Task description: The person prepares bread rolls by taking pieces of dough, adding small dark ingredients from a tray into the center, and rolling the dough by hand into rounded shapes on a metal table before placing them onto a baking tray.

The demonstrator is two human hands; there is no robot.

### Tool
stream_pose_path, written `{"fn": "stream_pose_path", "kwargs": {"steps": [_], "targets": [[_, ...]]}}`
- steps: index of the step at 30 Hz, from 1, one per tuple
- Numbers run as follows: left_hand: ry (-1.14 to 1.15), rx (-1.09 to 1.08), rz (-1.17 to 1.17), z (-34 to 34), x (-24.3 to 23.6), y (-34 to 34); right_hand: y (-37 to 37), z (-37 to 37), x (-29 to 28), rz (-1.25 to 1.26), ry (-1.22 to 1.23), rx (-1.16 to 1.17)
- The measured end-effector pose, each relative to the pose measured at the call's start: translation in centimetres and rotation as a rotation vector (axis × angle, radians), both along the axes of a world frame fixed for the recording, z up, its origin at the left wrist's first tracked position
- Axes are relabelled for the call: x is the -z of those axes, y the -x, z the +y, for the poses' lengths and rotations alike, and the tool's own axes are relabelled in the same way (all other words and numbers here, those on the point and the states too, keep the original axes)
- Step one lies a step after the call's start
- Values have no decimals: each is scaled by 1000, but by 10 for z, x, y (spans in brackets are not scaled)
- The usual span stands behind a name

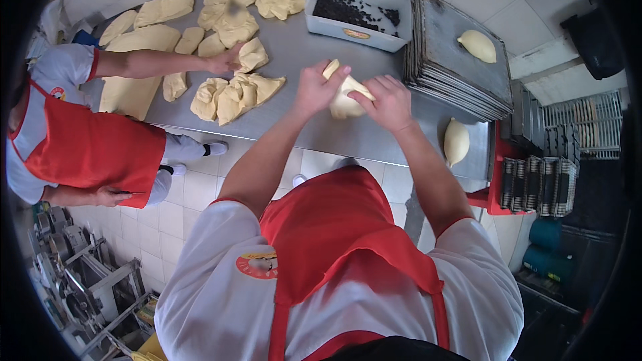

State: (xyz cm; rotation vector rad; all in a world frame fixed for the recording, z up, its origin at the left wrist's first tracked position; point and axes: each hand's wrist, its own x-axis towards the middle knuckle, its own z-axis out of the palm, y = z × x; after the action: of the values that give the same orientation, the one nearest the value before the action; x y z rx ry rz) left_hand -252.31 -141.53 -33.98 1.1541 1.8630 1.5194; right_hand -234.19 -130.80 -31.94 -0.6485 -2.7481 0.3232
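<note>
Between my two hands, just above the metal table [281, 110], is a pale piece of dough [348, 101]. My left hand [315, 87] grips its upper left side, where a folded flap sticks up by the thumb. On the right edge, my right hand [388, 101] pinches the dough with thumb and fingers. A smooth oval dough piece [457, 142] rests near the table's right end. Another shaped dough piece [477, 46] lies on top of a stack of dark baking trays [435, 40].
Behind my hands stands a white plastic tub [354, 39] with dark bits inside. Several dough pieces [234, 93] and a large dough slab [127, 97] cover the table's left side. There a co-worker's hand [227, 60] touches dough. Black loaf pans [538, 186] sit at the far right.
</note>
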Motion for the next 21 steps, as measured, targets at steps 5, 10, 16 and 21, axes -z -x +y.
{"fn": "stream_pose_path", "kwargs": {"steps": [5,10,16,21], "targets": [[-36,191,892,-72,59,-2,-28,-39,50,59,-155,-64],[619,416,731,-47,101,-10,-4,-35,89,-519,331,41],[384,340,909,-3,31,1,42,-5,88,-206,-196,-65],[893,601,493,39,6,16,72,25,67,-457,582,126]]}}
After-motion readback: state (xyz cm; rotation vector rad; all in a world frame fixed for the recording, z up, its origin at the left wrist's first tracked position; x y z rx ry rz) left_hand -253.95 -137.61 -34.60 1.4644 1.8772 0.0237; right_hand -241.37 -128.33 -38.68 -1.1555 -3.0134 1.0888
